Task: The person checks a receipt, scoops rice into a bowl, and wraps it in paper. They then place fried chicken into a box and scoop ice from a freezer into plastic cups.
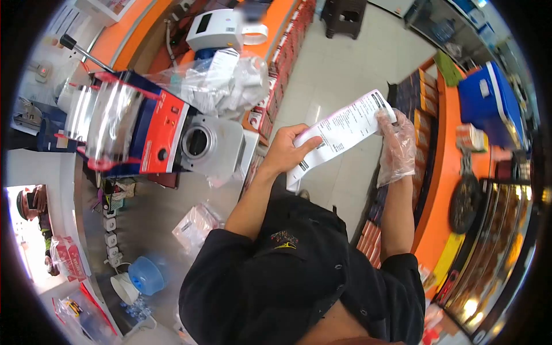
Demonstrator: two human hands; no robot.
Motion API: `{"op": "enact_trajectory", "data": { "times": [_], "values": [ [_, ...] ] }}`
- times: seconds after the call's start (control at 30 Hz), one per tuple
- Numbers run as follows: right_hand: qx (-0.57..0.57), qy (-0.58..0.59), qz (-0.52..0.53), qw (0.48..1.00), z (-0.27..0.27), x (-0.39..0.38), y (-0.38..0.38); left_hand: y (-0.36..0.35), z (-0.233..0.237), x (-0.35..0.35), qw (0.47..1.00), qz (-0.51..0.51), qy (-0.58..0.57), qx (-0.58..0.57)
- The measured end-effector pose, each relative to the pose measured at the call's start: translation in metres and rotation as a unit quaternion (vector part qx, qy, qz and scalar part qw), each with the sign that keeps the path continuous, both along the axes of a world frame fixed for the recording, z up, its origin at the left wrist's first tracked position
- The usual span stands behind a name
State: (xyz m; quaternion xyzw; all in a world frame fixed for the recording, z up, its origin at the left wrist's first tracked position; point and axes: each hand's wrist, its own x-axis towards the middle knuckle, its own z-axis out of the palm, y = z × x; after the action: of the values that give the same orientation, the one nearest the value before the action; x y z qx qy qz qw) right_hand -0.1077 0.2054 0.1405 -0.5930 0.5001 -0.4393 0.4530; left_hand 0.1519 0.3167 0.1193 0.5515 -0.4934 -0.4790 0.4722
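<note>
A long printed paper receipt point(345, 123) stretches between my two hands in front of my chest, its lower end folded over. Bare-skinned, my left hand point(289, 150) pinches the lower left part, with the thumb on top of the print. My right hand point(399, 144) wears a thin clear plastic glove and holds the upper right end between thumb and fingers. Both hands are closed on the paper, well above the tiled floor. To the left of my left hand stands a cup-sealing machine point(163, 132) with a red front panel.
A white label printer point(214, 30) and a clear plastic bag point(247, 80) are on the left-hand counter. Stacked boxes point(422, 95) line the right side, near a blue cooler box point(489, 103) and a glass display case point(494, 253). A dark stool point(343, 17) stands ahead.
</note>
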Motion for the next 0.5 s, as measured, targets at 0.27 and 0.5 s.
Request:
{"op": "enact_trajectory", "data": {
  "times": [0.27, 0.5],
  "values": [
    [-0.297, 0.220, 0.416, 0.830, 0.013, 0.182, -0.224, -0.211, -0.006, 0.113, 0.980, -0.012, -0.173, -0.102],
    [-0.185, 0.144, 0.629, 0.741, 0.002, 0.287, -0.378, -0.317, -0.007, 0.177, 0.972, 0.111, -0.199, -0.064]
  ]
}}
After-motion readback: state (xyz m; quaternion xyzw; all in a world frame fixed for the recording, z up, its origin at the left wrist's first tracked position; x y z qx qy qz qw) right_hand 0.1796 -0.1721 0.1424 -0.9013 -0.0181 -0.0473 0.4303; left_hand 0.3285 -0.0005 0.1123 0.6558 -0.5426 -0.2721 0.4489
